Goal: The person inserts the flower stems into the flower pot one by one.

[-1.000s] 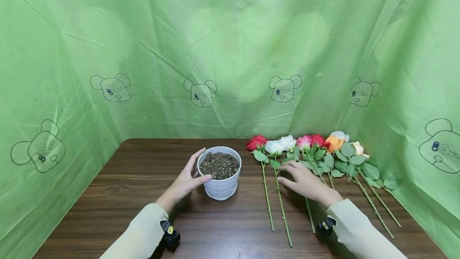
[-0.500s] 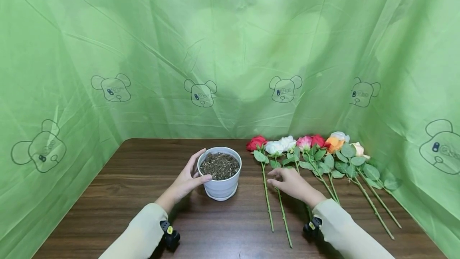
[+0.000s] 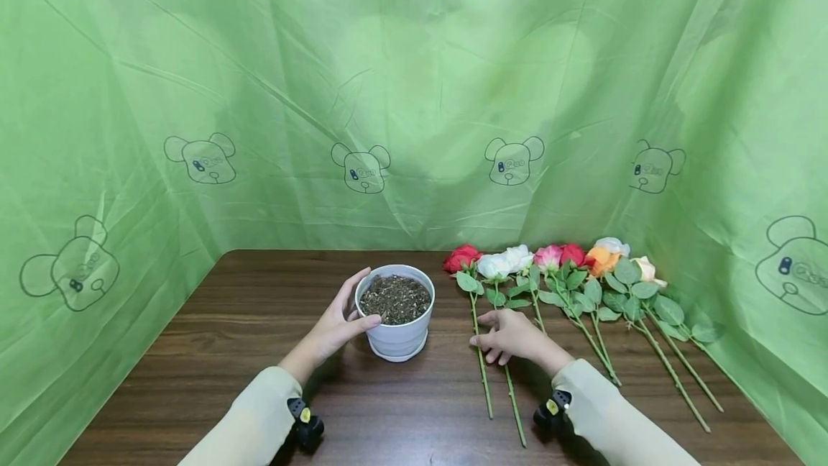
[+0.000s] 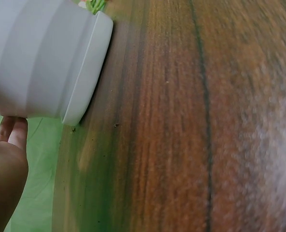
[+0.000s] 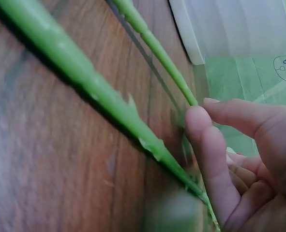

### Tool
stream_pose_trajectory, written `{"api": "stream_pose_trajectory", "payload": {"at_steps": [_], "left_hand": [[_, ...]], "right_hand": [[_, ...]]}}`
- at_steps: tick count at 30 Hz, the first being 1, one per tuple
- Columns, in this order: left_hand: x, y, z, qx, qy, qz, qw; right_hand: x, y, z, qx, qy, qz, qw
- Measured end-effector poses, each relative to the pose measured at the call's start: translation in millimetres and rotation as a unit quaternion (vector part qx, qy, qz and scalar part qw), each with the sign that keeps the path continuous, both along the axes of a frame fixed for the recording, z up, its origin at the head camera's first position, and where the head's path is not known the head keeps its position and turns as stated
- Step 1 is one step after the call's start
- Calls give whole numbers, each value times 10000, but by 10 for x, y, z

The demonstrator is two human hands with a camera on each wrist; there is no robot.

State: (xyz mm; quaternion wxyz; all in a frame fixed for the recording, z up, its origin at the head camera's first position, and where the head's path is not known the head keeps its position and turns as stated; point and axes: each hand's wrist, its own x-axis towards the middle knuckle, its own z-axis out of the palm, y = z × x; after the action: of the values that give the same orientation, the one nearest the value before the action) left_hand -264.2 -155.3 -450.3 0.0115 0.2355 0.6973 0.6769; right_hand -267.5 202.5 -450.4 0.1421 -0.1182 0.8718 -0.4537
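Note:
A white flowerpot [image 3: 397,342] filled with dark soil [image 3: 395,299] stands on its saucer in the head view. My left hand [image 3: 335,323] holds it by the left side, thumb at the front rim and fingers round the back. In the left wrist view only some fingers [image 4: 18,133] show against the pot. My right hand [image 3: 507,336] is at the stem of the leftmost red rose [image 3: 462,257]; in the right wrist view thumb and a fingertip pinch that stem [image 5: 167,63]. Under this hand runs the stem [image 3: 512,398] of a white rose [image 3: 494,266], and the hand hides part of it.
More artificial roses lie in a row to the right, among them a pink one [image 3: 547,257], an orange one [image 3: 602,260] and a cream one [image 3: 647,269]. Their stems point toward the front of the brown wooden table [image 3: 213,351]. A green curtain [image 3: 291,92] encloses the table's back and sides.
My right hand has moved left and nearer, from over the white rose's leaves to the red rose's stem, its thumb and finger closing there. The left hand and pot have stayed put.

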Motion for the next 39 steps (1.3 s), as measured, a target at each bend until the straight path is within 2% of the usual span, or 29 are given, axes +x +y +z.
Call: {"api": "stream_pose_trajectory", "payload": {"at_steps": [8,14,21,30,39], "left_hand": [[8,9,-2,51,-14,-39,10000],[14,15,8,35,-83,-31,10000],[17,17,9,-31,-155,14,9999],[18,13,15,8,-124,-16,9999],[-4,9,-10,34,-177,-3,9998]], "right_hand": [[12,-16,-6,-530,-402,-31,9978],[28,-27,66,-727,-382,-51,9966],[26,-34,213,-715,-58,36,9974],[-13,-18,474,-787,433,239,9957],[-66,-82,843,-745,1329,121,9883]]}}
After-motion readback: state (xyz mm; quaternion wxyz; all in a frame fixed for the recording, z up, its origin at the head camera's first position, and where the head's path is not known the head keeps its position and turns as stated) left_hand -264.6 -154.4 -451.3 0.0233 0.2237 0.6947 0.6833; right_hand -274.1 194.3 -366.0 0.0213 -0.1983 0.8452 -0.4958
